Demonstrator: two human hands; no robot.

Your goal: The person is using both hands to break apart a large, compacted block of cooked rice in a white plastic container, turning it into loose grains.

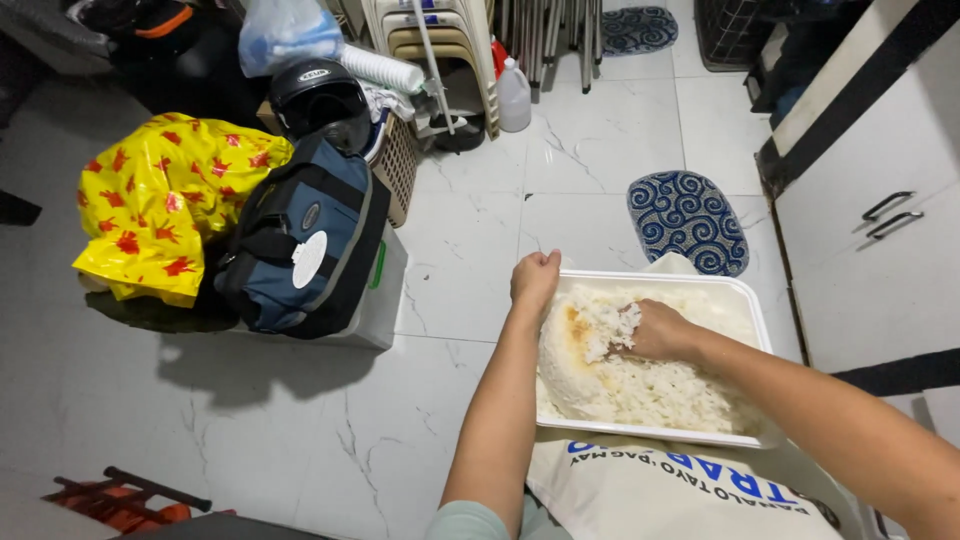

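Down on the white marble floor [330, 440], the person is steadying a white rectangular tray [752, 300] with the left hand [534, 278], its grip curling shut on the tray's far left corner. The right hand [660, 332] is pressing into the mound of cooked white rice [640, 390] filling the tray, fingers sinking in and closing on a clump. The tray is sitting on a white printed sack [650, 495], near a blue patterned mat [687, 220].
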